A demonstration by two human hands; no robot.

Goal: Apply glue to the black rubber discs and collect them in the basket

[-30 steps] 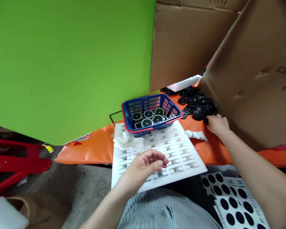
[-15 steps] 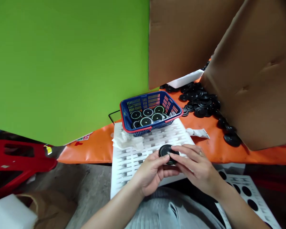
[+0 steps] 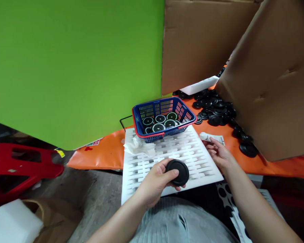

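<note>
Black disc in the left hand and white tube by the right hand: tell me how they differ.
The black disc is dark; the white tube is pale.
The disc is round; the tube is long and narrow.
The disc is held in the left hand, thumb on its face; the tube is at the fingers of the right hand, though whether it is gripped can't be told.
Both are partly covered by fingers.

At the lower centre of the frame, the left hand is now holding the round black plastic-looking disc alone; half a second ago both hands were gripping it, and a second ago the left was hovering without it. The right hand is now reaching right of centre, its fingertips meeting the slim white printed tube.
</note>
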